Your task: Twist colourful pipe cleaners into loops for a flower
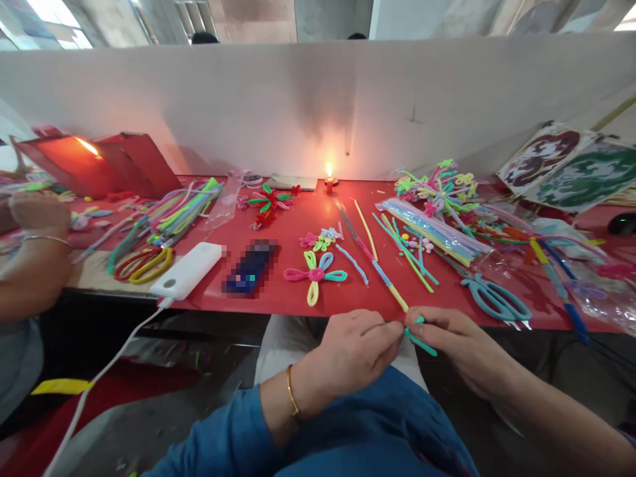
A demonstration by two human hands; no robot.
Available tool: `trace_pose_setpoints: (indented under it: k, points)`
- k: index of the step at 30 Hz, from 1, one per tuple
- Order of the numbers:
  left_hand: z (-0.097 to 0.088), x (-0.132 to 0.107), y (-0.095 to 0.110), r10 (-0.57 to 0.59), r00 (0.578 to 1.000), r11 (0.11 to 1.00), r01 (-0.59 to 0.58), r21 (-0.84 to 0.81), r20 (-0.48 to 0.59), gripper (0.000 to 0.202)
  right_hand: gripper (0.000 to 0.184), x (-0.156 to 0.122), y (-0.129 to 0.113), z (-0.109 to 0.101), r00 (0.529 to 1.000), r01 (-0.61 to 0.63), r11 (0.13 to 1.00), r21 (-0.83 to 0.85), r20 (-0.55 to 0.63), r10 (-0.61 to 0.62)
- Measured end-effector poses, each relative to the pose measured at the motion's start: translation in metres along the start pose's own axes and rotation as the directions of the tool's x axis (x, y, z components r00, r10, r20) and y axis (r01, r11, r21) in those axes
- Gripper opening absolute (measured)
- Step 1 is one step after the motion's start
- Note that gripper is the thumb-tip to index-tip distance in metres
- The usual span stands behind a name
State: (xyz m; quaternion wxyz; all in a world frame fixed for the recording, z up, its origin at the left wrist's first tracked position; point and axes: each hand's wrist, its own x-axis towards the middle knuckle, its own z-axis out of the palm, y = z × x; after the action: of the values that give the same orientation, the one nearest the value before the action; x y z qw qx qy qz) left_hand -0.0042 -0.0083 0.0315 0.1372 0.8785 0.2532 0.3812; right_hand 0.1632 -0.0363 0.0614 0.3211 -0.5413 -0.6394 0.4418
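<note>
My left hand (355, 351) and my right hand (454, 341) meet just below the front edge of the red table (298, 218). Both pinch a short teal pipe cleaner (420, 341), fingers closed on it; its end sticks out under my right fingers. A finished pipe-cleaner flower (315, 273) in pink, blue and yellow lies on the table just ahead of my left hand. Teal scissors (494, 298) lie ahead of my right hand.
A lit candle (328, 177) stands at the back by the white partition. Loose pipe cleaners (397, 245) and bundles (171, 212) cover the table. A white power bank (187, 269) with cable sits front left. Another person's arm (34, 258) rests at the far left.
</note>
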Motion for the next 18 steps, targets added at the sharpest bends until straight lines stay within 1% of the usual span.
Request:
trace_pose_setpoints:
  k: [1, 2, 3, 4, 5, 6, 7, 8, 9, 10, 11, 12, 13, 14, 15, 16, 17, 18]
  points:
    - [0.001, -0.002, -0.001, 0.042, 0.999, 0.997, -0.040, 0.062, -0.034, 0.023, 0.023, -0.001, 0.003, 0.003, 0.996, -0.086, 0.982, 0.171, 0.028, 0.083]
    - [0.003, -0.003, -0.003, 0.043, 0.998, 0.996, -0.039, 0.074, -0.056, 0.023, 0.024, -0.002, 0.007, 0.005, 0.990, -0.138, 0.949, 0.282, 0.047, 0.130]
    - [0.004, -0.004, -0.004, 0.002, 0.998, 0.999, 0.000, 0.039, -0.061, 0.023, 0.024, -0.002, 0.010, 0.005, 0.988, -0.154, 0.935, 0.319, 0.051, 0.145]
    - [0.004, -0.004, -0.005, -0.068, 0.997, 0.997, 0.066, -0.033, -0.046, 0.023, 0.023, -0.002, 0.013, 0.004, 0.991, -0.135, 0.950, 0.281, 0.026, 0.133]
    - [0.004, -0.004, -0.005, -0.153, 0.988, 0.980, 0.150, -0.129, -0.011, 0.023, 0.019, -0.002, 0.015, 0.001, 0.997, -0.072, 0.981, 0.180, -0.025, 0.078]
    - [0.003, -0.002, -0.005, -0.238, 0.970, 0.942, 0.241, -0.234, 0.042, 0.023, 0.015, -0.001, 0.016, -0.003, 0.996, 0.025, 0.999, 0.028, -0.084, -0.023]
    - [0.002, -0.001, -0.005, -0.308, 0.945, 0.884, 0.326, -0.334, 0.107, 0.023, 0.013, -0.001, 0.016, -0.008, 0.979, 0.143, 0.979, -0.148, -0.125, -0.162]
    - [0.002, 0.001, -0.004, -0.359, 0.917, 0.816, 0.400, -0.417, 0.176, 0.023, 0.015, 0.000, 0.015, -0.013, 0.946, 0.255, 0.916, -0.311, -0.117, -0.303]
    - [0.001, 0.003, -0.003, -0.388, 0.890, 0.749, 0.455, -0.481, 0.238, 0.024, 0.017, 0.001, 0.013, -0.017, 0.905, 0.346, 0.828, -0.442, -0.075, -0.418]
    - [0.000, 0.005, -0.001, -0.402, 0.870, 0.693, 0.494, -0.525, 0.287, 0.025, 0.017, 0.001, 0.010, -0.020, 0.869, 0.413, 0.740, -0.530, -0.015, -0.495]
    - [-0.001, 0.006, 0.000, -0.405, 0.857, 0.657, 0.515, -0.550, 0.319, 0.026, 0.015, 0.001, 0.008, -0.022, 0.845, 0.454, 0.674, -0.583, 0.042, -0.533]
    - [-0.001, 0.007, 0.001, -0.401, 0.854, 0.646, 0.520, -0.558, 0.331, 0.026, 0.013, 0.001, 0.004, -0.023, 0.834, 0.471, 0.635, -0.613, 0.073, -0.547]
    - [-0.001, 0.007, 0.001, -0.390, 0.861, 0.664, 0.508, -0.549, 0.326, 0.026, 0.010, 0.001, 0.002, -0.023, 0.831, 0.471, 0.620, -0.628, 0.081, -0.550]
    - [-0.001, 0.007, 0.002, -0.371, 0.878, 0.708, 0.479, -0.520, 0.304, 0.025, 0.009, 0.001, -0.001, -0.021, 0.841, 0.456, 0.628, -0.631, 0.074, -0.536]
    - [-0.001, 0.007, 0.002, -0.343, 0.898, 0.769, 0.437, -0.466, 0.276, 0.024, 0.010, 0.001, -0.002, -0.019, 0.863, 0.423, 0.658, -0.623, 0.054, -0.503]
    - [0.000, 0.006, 0.001, -0.307, 0.919, 0.837, 0.384, -0.389, 0.246, 0.023, 0.013, 0.002, -0.003, -0.016, 0.897, 0.365, 0.712, -0.601, 0.022, -0.441]
    - [0.000, 0.004, 0.001, -0.260, 0.941, 0.901, 0.318, -0.295, 0.218, 0.023, 0.016, 0.002, -0.003, -0.012, 0.937, 0.282, 0.783, -0.555, -0.015, -0.348]
    - [0.001, 0.003, 0.000, -0.209, 0.959, 0.950, 0.246, -0.192, 0.193, 0.023, 0.020, 0.003, -0.001, -0.008, 0.973, 0.180, 0.864, -0.469, -0.043, -0.226]
